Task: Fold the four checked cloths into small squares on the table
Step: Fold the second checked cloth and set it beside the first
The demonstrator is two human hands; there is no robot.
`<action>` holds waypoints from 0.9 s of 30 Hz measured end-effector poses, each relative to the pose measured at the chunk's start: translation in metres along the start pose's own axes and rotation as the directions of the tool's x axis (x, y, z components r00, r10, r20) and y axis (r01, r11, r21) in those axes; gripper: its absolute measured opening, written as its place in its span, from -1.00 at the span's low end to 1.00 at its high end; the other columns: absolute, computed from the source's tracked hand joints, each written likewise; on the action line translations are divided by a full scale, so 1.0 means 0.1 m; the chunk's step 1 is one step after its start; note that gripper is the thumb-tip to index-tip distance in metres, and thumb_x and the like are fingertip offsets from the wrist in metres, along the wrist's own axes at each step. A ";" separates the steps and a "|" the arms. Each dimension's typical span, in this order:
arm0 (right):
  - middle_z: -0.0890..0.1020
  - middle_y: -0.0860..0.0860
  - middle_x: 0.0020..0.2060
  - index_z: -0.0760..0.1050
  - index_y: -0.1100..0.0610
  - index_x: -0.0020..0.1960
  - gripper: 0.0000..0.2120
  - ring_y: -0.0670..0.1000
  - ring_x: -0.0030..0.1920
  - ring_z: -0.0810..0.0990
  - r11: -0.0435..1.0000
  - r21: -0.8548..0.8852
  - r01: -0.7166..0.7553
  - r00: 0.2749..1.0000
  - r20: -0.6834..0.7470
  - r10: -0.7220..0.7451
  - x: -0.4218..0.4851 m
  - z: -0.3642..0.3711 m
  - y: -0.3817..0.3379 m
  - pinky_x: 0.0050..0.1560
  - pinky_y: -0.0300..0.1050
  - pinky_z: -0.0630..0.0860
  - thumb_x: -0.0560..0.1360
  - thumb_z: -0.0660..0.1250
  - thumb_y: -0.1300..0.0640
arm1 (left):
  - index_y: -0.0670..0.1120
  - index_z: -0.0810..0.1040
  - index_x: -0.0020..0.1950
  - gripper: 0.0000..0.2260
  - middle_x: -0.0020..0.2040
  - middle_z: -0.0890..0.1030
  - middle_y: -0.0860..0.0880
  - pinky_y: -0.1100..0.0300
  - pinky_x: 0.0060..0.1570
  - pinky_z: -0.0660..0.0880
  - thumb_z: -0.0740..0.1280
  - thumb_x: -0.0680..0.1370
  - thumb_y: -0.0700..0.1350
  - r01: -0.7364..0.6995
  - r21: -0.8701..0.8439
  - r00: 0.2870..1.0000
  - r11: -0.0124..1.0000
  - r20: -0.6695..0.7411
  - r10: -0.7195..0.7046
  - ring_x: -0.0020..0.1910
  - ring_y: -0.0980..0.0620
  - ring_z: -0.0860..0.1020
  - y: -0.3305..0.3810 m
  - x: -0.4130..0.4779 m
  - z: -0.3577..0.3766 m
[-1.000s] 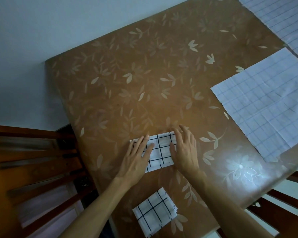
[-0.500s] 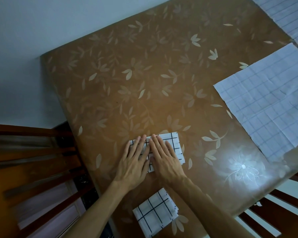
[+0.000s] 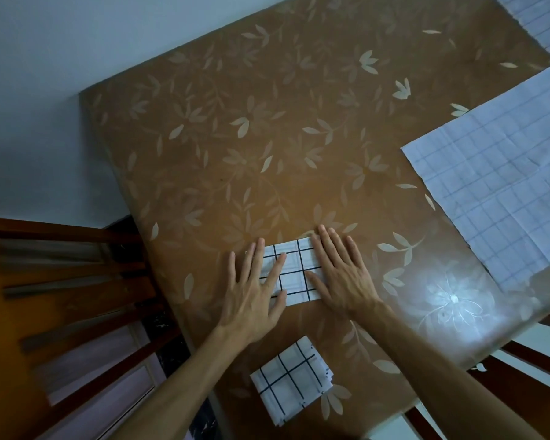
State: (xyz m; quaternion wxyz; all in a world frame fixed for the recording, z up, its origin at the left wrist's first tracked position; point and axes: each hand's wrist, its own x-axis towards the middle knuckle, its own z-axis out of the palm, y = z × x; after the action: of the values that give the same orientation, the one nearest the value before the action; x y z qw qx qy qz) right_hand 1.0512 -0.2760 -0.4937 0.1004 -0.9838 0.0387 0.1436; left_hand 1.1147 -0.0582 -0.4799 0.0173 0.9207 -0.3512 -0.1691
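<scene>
A white cloth with black checks, folded into a small rectangle [image 3: 296, 271], lies near the table's front edge. My left hand [image 3: 254, 293] presses flat on its left end, fingers spread. My right hand [image 3: 340, 274] lies flat on its right end, fingers spread. A second checked cloth, folded into a small square [image 3: 291, 379], sits close to the front edge between my forearms. An unfolded checked cloth [image 3: 496, 179] lies spread flat at the right. A corner of another unfolded cloth [image 3: 540, 17] shows at the top right.
The brown table with a leaf pattern [image 3: 267, 138] has a bright light reflection at the right front. A wooden chair [image 3: 61, 296] stands at the left of the table, another chair's rails [image 3: 527, 360] at the lower right. A pale wall lies behind.
My right hand slid left to meet the left hand in the cloth's middle, then moved back out to the right end. The left hand stayed on the left end.
</scene>
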 end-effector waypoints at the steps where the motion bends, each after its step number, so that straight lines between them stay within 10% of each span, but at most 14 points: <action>1: -0.08 0.07 0.61 -0.11 0.12 0.62 -0.31 0.06 0.60 -0.12 1.000 0.008 0.006 1.000 -0.005 -0.006 0.00 -0.01 -0.01 0.57 0.12 -0.11 0.64 -0.13 -0.26 | 0.08 0.18 0.60 -0.39 0.62 0.08 -0.23 -0.31 0.51 -0.05 0.14 0.57 0.23 0.010 -0.014 1.000 1.000 -0.022 -0.010 0.60 -0.19 0.08 0.01 0.03 -0.06; 5: 0.03 0.08 0.60 0.00 0.14 0.61 -0.29 0.07 0.60 -0.05 0.998 0.043 0.041 0.999 -0.037 -0.039 0.04 -0.12 0.01 0.56 0.03 -0.15 0.62 0.07 -0.23 | 0.01 0.51 0.29 -0.66 0.19 0.54 -0.07 -0.11 0.35 0.30 0.30 0.55 0.09 0.082 -0.112 0.984 0.990 -0.150 -0.098 0.17 -0.12 0.53 0.04 0.38 -0.36; 9: 0.18 0.07 0.58 0.10 0.16 0.59 -0.25 0.08 0.58 0.09 0.991 0.089 0.103 0.992 -0.088 -0.095 0.08 -0.29 0.00 0.56 0.08 0.02 0.56 0.28 -0.15 | 0.01 0.41 0.34 -0.59 0.12 0.61 -0.04 0.01 0.03 0.54 0.37 0.52 0.00 0.107 -0.258 0.985 0.960 0.161 -0.066 0.07 -0.09 0.59 0.10 0.77 -0.73; 14: 0.24 0.09 0.55 0.15 0.15 0.57 -0.22 0.11 0.56 0.16 0.946 0.319 -0.052 0.978 -0.176 0.113 0.00 -0.39 0.01 0.51 0.12 0.17 0.51 0.38 -0.14 | -0.04 0.54 -0.12 -0.89 -0.23 0.55 -0.02 0.10 -0.21 0.45 0.42 0.53 -0.05 0.199 -0.506 0.916 0.839 0.399 0.024 -0.21 -0.03 0.55 0.20 0.90 -0.82; 19: 0.28 0.00 0.51 0.13 0.07 0.57 -0.14 0.04 0.50 0.22 0.614 0.714 -0.336 0.843 -0.062 0.534 -0.25 -0.47 0.09 0.45 0.11 0.24 0.44 0.36 -0.31 | -0.08 0.61 0.11 -0.87 0.04 0.70 -0.09 0.04 0.05 0.59 0.41 0.57 -0.14 0.409 -0.858 0.905 0.310 0.426 -0.014 0.04 -0.07 0.67 0.22 0.70 -0.83; 23: 0.48 -0.02 0.38 0.06 -0.03 0.59 -0.06 -0.05 0.29 0.54 0.187 0.922 -0.339 0.876 0.236 0.420 -0.46 -0.54 0.05 0.25 0.02 0.54 0.39 0.44 -0.31 | -0.06 0.60 0.24 -0.74 0.15 0.70 -0.05 -0.10 0.26 0.53 0.43 0.55 -0.12 0.445 -0.895 0.895 0.045 0.445 0.000 0.19 -0.07 0.64 0.24 0.52 -0.87; 27: 0.67 0.04 0.15 0.48 0.10 0.33 -0.65 -0.05 0.03 0.70 0.002 0.959 -0.282 0.914 0.268 0.305 -0.55 -0.69 0.01 -0.09 -0.17 0.64 0.58 0.35 0.05 | 0.00 0.59 0.26 -0.69 0.18 0.69 -0.02 -0.21 0.32 0.46 0.46 0.52 -0.10 0.449 -0.893 0.893 -0.005 0.449 0.004 0.23 -0.07 0.61 0.26 0.37 -0.90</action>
State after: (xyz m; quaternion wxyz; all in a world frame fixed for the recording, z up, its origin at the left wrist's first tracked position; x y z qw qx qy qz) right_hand 1.0173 -0.2890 -0.4130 0.7054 -0.6215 0.3292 0.0879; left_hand 1.1527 -0.1094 -0.4022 0.5622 0.6488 0.0226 -0.5123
